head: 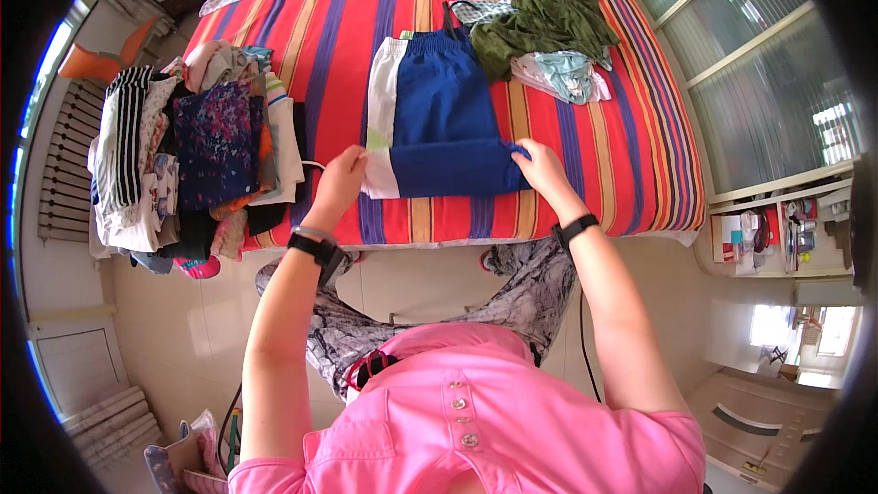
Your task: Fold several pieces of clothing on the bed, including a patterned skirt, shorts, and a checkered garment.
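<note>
Blue trousers with a white side panel (pixel 442 99) lie on the striped bedspread (pixel 336 27), their elastic waistband pointing away from me. The near end is turned up into a flat band across the legs. My left hand (pixel 341 178) pinches the white left edge of that band between thumb and fingers. At the opposite edge, my right hand (pixel 540 166) grips the blue corner. Both wrists wear dark bands.
Stacks of folded clothes (pixel 212 144) stand on the bed at the left, near its front edge. A loose heap with an olive-green garment (pixel 549 24) lies at the back right. Glass-panelled sliding doors (pixel 761 89) and an open shelf (pixel 782 237) flank the bed's right side.
</note>
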The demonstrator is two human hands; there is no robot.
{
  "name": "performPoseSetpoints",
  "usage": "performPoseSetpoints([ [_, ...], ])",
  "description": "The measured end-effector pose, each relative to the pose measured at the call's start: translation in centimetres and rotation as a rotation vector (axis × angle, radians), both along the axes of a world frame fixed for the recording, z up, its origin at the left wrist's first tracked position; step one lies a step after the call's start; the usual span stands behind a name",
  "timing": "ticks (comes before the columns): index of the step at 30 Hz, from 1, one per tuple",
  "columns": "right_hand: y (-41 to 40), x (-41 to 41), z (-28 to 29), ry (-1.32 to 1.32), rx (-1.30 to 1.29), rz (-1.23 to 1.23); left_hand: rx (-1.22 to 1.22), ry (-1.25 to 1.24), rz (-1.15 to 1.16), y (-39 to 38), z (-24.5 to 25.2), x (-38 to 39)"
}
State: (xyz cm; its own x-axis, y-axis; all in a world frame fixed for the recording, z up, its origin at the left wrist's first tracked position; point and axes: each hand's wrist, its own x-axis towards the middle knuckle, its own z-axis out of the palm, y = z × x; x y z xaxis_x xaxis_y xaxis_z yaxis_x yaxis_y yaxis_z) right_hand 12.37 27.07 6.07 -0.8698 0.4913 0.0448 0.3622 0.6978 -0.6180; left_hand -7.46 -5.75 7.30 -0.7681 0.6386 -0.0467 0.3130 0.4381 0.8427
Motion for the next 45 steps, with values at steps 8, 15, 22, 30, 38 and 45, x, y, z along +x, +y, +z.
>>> performPoseSetpoints([
  [8,0.7,-6.4,-3.5,-0.009,0.206,-0.2,-0.138,0.829,-0.258,7.5,0.8,5.0],
  [15,-1.2,-6.8,-2.6,0.035,0.796,-0.055,-0.391,0.756,-0.256,7.6,-4.7,2.9],
  [22,-5.0,-8.4,-4.6,-0.009,0.514,0.265,-0.418,0.741,-0.268,8.5,-4.6,1.2],
  [30,-2.1,-8.2,-5.3,0.028,0.482,0.282,-0.421,0.696,-0.195,9.0,-5.1,-0.6],
  [38,-3.1,-1.1,-3.0,0.1,0.387,0.447,-0.292,0.637,-0.368,2.8,-4.2,1.1],
  [45,-4.8,-0.1,1.1,0.082,0.255,0.316,-0.095,0.547,-0.233,1.4,-0.5,2.0],
])
